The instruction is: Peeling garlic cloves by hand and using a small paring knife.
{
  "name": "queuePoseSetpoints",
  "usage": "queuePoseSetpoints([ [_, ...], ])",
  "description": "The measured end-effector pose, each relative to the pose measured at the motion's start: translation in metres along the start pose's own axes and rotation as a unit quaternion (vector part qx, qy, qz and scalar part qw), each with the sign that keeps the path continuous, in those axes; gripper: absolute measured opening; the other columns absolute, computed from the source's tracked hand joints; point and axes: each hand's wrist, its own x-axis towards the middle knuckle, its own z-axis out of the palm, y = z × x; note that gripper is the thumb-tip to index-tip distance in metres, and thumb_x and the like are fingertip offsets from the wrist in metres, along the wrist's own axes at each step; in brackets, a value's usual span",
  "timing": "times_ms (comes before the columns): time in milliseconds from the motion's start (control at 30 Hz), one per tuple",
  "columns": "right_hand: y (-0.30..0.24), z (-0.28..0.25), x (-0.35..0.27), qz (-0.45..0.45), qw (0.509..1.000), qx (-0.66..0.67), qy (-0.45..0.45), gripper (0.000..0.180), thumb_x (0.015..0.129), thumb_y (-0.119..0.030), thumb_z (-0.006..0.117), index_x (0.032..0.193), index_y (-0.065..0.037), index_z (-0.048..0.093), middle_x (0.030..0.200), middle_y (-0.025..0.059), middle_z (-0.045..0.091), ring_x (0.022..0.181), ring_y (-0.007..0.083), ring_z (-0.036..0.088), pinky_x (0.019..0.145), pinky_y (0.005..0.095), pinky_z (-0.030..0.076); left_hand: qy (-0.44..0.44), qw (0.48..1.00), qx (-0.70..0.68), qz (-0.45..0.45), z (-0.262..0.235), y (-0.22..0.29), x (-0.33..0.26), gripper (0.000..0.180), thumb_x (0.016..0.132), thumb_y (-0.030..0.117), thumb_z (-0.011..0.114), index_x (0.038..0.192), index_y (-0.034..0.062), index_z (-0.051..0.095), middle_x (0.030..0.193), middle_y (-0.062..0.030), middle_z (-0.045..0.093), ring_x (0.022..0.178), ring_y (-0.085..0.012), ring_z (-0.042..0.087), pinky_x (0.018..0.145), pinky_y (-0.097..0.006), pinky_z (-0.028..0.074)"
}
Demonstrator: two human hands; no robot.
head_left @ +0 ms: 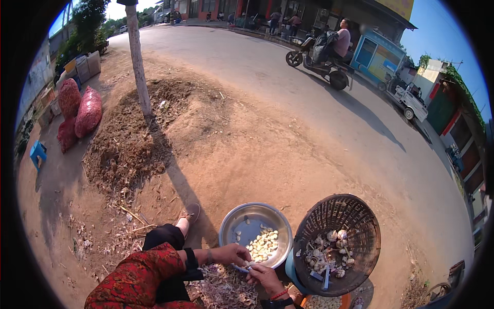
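Observation:
Over the near rim of a metal basin (pixel 234 219), my left hand (pixel 230 254) and my right hand (pixel 267 280) come together with fingertips pinched. A small whitish garlic clove (pixel 250 266) shows between them, partly hidden by the fingers. Peeled garlic cloves (pixel 263 243) lie heaped in the basin's right part, with a few loose ones on its left. To the right, a dark woven basket (pixel 363 216) leans tilted and holds garlic bulbs (pixel 337 236) and loose pieces. A light blue, narrow tool (pixel 326 278) lies against its near inner wall.
Garlic skins (pixel 226 291) cover the ground below my hands. An orange basin (pixel 346 301) of cloves sits under the basket, beside a blue bucket (pixel 290 268). Red mesh sacks (pixel 88 112), a blue stool (pixel 37 153) and a tree trunk (pixel 138 62) stand farther left. A person rides a motorbike (pixel 321 64).

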Motion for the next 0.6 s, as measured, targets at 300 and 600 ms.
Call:
queuePoseSetpoints([
  [300, 0.018, 0.035, -0.041, -0.043, 0.998, -0.014, 0.042, 0.024, 0.086, -0.013, 0.053, 0.105, 0.001, 0.056, 0.076, 0.0043, 0.06, 0.062, 0.0103, 0.059, 0.058, 0.0193, 0.046, 0.002, 0.996, 0.035, 0.082, 0.031, -0.016, -0.038, 0.017, 0.078, 0.009, 0.062, 0.093, 0.0016, 0.06, 0.082, -0.0016, 0.06, 0.073, -0.0074, 0.054, 0.064, -0.021, 0.045],
  [600, 0.042, 0.063, -0.083, -0.059, 0.995, -0.065, 0.045, 0.022, 0.086, -0.013, 0.053, 0.103, 0.001, 0.056, 0.075, 0.0037, 0.06, 0.063, 0.0089, 0.058, 0.057, 0.0176, 0.045, 0.024, 0.997, -0.003, 0.07, 0.078, -0.037, -0.085, 0.02, 0.079, 0.015, 0.063, 0.095, 0.0028, 0.059, 0.083, -0.0015, 0.059, 0.073, -0.008, 0.054, 0.065, -0.024, 0.046],
])
